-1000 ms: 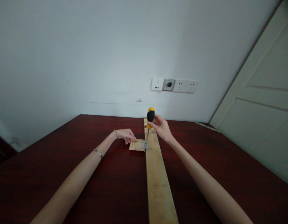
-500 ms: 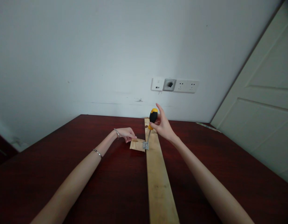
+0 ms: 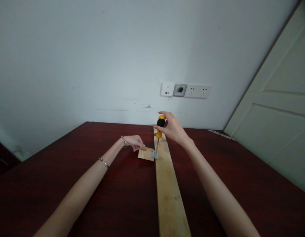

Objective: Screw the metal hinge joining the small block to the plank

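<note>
Between the thumb and fingers of my right hand point(image 3: 172, 127) is the handle of a yellow and black screwdriver point(image 3: 161, 123). It stands nearly upright, its tip down at a small metal hinge point(image 3: 154, 154). One leaf of the hinge lies on a long wooden plank point(image 3: 168, 191), the other on a small thin piece of wood point(image 3: 145, 153) to the left. My left hand point(image 3: 134, 142) is closed at that small piece's upper left edge, with fingers pressed on it. Any screw under the screwdriver's tip is too small to make out.
The dark red tabletop point(image 3: 113, 204) runs back to a white wall point(image 3: 93, 59) with several sockets point(image 3: 196, 91). A pale panelled door point(image 3: 285, 131) stands at the right. Near it, a thin printed strip point(image 3: 221, 135) lies on the table's back right edge.
My right hand's fingers have shifted round the screwdriver handle, with the thumb and forefinger now further left. The screwdriver is slightly more upright. My left hand stays at the small wood piece.
</note>
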`<state>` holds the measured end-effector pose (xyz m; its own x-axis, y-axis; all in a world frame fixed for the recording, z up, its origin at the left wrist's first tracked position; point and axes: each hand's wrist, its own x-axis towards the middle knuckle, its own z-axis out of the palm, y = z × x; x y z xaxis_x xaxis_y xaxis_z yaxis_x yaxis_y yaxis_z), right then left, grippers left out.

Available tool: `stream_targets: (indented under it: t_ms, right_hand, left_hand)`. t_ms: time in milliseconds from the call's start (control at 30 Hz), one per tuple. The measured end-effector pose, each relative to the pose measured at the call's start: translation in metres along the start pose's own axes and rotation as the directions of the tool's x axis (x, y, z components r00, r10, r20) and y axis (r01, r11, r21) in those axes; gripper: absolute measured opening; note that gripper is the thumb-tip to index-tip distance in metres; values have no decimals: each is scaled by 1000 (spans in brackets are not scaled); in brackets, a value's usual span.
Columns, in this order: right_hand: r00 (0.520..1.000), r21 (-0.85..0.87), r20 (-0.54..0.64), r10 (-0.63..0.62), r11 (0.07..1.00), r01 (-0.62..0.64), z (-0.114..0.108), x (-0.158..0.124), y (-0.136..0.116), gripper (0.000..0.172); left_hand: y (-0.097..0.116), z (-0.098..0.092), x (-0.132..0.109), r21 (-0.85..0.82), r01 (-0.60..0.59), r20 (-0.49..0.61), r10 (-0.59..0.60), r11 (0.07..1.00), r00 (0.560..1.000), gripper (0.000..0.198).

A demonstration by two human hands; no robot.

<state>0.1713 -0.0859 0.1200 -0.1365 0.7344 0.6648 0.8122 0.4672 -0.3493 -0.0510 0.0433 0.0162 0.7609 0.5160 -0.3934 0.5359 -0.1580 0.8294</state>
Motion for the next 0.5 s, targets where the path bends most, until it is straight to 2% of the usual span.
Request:
stream_targets:
  t_ms: [100, 200, 400, 500]
  right_hand:
    - [997, -29, 74, -29, 999, 31, -10, -2, -5, 62]
    - [990, -97, 114, -79, 991, 91, -15, -4, -8, 56]
    - [994, -107, 18, -107, 988, 108, -11, -4, -9, 31]
    - [994, -53, 12, -111, 992, 111, -11, -2, -8, 33]
  left_hand:
    - [0, 0, 0, 6, 1, -2, -1, 1000, 1000, 42]
    - [-1, -1, 0, 3, 14, -6, -14, 1000, 1000, 42]
    - [0, -1, 0, -3, 20, -9, -20, 1000, 1000, 42]
    - [1, 0, -1, -6, 15, -9, -15, 1000, 1000, 41]
